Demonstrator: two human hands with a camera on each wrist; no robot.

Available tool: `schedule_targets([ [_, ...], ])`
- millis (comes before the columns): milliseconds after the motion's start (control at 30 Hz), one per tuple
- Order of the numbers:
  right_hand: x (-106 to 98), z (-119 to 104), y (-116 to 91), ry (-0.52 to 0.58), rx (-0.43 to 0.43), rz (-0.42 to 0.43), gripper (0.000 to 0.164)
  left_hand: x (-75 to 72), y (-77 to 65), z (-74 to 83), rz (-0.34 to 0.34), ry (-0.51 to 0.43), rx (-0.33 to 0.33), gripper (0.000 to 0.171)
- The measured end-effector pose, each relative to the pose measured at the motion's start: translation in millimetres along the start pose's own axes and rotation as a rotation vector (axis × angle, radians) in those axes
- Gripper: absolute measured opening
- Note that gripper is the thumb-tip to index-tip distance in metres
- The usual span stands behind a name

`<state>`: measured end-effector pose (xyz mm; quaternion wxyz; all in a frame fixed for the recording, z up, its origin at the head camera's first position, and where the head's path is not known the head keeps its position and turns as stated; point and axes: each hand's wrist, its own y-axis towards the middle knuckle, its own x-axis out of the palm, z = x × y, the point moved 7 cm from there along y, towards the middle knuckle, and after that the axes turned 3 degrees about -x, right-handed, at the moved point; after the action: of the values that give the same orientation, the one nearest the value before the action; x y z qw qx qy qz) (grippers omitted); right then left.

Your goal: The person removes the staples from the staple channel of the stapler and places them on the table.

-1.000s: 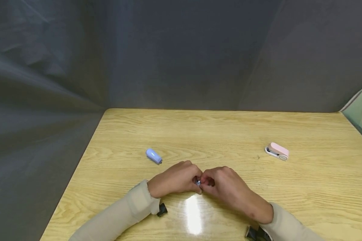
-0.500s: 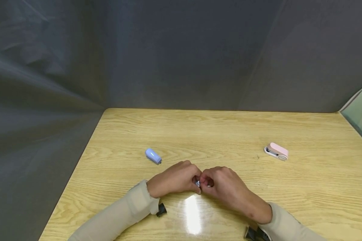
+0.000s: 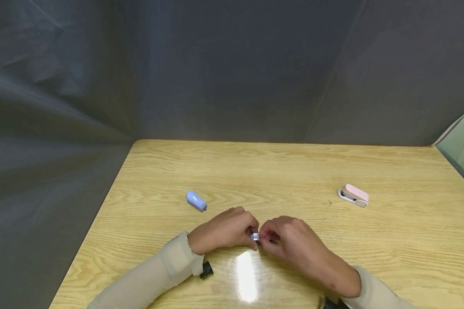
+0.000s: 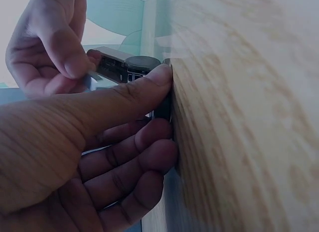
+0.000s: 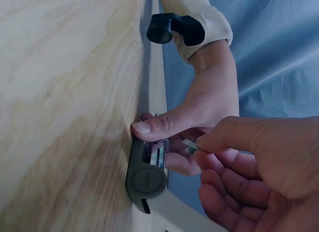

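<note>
My left hand (image 3: 229, 229) grips a small stapler (image 5: 146, 178) low at the table. Its thumb presses on the stapler's far end in the right wrist view, and the metal channel shows beside it. A round disc (image 4: 142, 64) marks the stapler's hinge, and its top arm (image 4: 110, 63) stands swung away from the base. Between thumb and finger, my right hand (image 3: 295, 240) pinches a short silver strip of staples (image 5: 189, 146), close to the channel. In the head view the hands cover most of the stapler, leaving a metal bit (image 3: 255, 236) visible between them.
A pink and white stapler (image 3: 353, 195) lies to the right on the wooden table (image 3: 236, 167). Left of centre is a small blue rounded object (image 3: 196, 201) with a dark tip. Dark sheeting (image 3: 232, 73) rises behind the table and along its left side.
My right hand has drawn slightly to the right, away from the left, so more silver metal shows between them. The left hand stays nearly still.
</note>
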<state>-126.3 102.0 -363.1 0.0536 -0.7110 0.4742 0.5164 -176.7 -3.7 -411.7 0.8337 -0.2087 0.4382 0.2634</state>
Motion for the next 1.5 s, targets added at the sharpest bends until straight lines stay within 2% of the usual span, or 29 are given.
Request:
schedule_targets([
  [133, -3, -5, -4, -0.004, -0.03, 0.015, 0.019, 0.1, -0.4, 0.0, 0.002, 0.003, -0.001, 0.022],
  [500, -4, -12, -17, 0.033, -0.064, -0.013, 0.022, -0.4, -1.5, 0.7, 0.002, -0.009, 0.001, 0.029],
  [667, 0, -12, -23, 0.017, -0.07, -0.043, 0.021, -0.2, -1.7, 0.7, -0.002, -0.018, -0.001, 0.03],
  [833, 7, -9, -32, 0.038, -0.045, -0.093, 0.019, -0.1, -1.2, 1.5, -0.001, -0.011, 0.008, 0.031],
  [1133, 12, -7, -38, 0.026, -0.045, -0.09, 0.023, 0.6, -2.1, 0.8, -0.007, -0.024, -0.002, 0.028],
  [1367, 17, -2, -44, 0.071, -0.004, -0.166, 0.02, 0.7, -2.5, 0.5, -0.006, -0.033, 0.005, 0.031],
  [1500, 18, -3, -46, 0.084, -0.019, -0.161, 0.022, 1.1, -2.8, -0.2, -0.005, -0.035, 0.001, 0.034],
])
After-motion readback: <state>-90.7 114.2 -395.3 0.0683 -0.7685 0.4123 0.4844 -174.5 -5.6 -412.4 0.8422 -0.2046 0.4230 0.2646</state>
